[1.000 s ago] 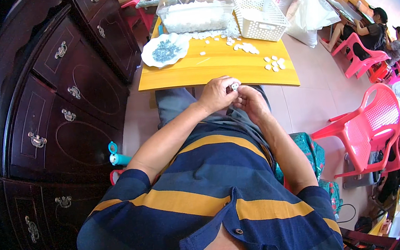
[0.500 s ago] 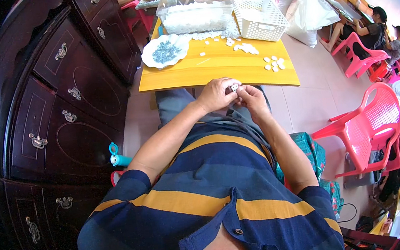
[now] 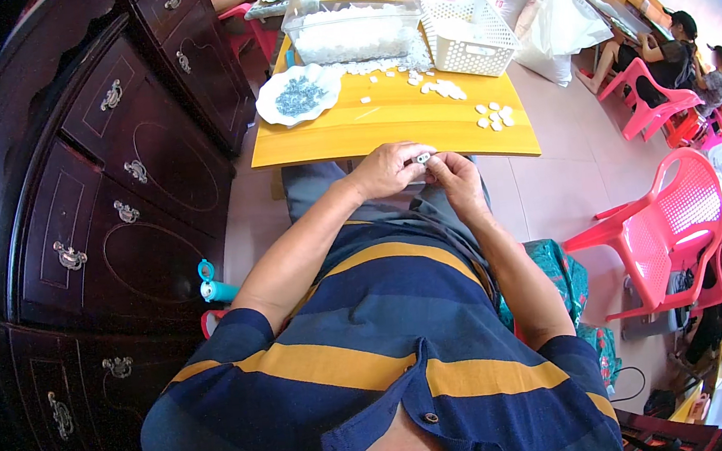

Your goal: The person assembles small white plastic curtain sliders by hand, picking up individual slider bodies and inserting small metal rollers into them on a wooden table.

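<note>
Just off the table's near edge, my left hand and my right hand meet over my lap. Between their fingertips is a small white plastic piece with a dark spot on it; both hands pinch it. On the yellow wooden table ahead, a white scalloped plate carries a heap of small blue-grey parts. Several similar white pieces lie loose at the table's right, and more are scattered farther back.
A clear plastic bin of white pieces stands at the back, beside a white perforated basket. White bags sit to the right. Dark wooden cabinets line the left. Pink chairs and seated people are on the right.
The white piece has turned slightly between my fingertips. Both hands stay in nearly the same place.
</note>
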Tool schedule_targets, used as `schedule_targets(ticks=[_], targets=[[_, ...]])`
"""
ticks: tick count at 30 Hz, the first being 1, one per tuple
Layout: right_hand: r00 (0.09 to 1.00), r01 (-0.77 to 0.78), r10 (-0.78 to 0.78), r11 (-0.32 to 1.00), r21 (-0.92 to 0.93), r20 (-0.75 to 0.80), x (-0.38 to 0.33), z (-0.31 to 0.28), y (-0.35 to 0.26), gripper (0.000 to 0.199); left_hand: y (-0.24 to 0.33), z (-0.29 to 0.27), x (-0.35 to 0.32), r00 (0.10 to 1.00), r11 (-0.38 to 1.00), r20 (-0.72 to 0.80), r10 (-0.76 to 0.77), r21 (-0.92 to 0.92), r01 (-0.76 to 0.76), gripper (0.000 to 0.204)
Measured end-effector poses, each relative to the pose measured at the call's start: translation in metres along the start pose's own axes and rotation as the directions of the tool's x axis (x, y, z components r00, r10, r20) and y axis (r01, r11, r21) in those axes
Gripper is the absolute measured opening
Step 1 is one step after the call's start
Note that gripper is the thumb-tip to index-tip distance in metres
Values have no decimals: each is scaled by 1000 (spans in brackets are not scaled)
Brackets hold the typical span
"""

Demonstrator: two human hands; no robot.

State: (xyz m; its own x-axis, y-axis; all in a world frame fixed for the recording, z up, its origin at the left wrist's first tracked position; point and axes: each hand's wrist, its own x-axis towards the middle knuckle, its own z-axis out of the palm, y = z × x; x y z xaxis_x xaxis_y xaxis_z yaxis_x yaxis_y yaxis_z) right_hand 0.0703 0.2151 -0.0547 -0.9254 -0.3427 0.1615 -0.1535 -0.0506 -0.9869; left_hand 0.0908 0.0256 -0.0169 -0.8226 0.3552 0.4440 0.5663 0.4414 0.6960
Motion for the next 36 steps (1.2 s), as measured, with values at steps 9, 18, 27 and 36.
schedule_targets(ticks=[9,18,27,36], targets=[[1000,12,-11,999,35,-22,-6,6,-7,22,12,11,-3,991,991,-114,65,125,-51,37],[1000,-22,22,999,29,-12,-5,5,-6,23,11,14,-3,991,989,-133,17,151,3,34],[996,-88,89,993,77,-10,-8,8,-10,23,12,17,-4,994,987,-109,24,159,-6,32],[989,-134,147,960,246,-36,-9,9,-14,19,22,19,-4,975,967,-223,-4,247,61,30]])
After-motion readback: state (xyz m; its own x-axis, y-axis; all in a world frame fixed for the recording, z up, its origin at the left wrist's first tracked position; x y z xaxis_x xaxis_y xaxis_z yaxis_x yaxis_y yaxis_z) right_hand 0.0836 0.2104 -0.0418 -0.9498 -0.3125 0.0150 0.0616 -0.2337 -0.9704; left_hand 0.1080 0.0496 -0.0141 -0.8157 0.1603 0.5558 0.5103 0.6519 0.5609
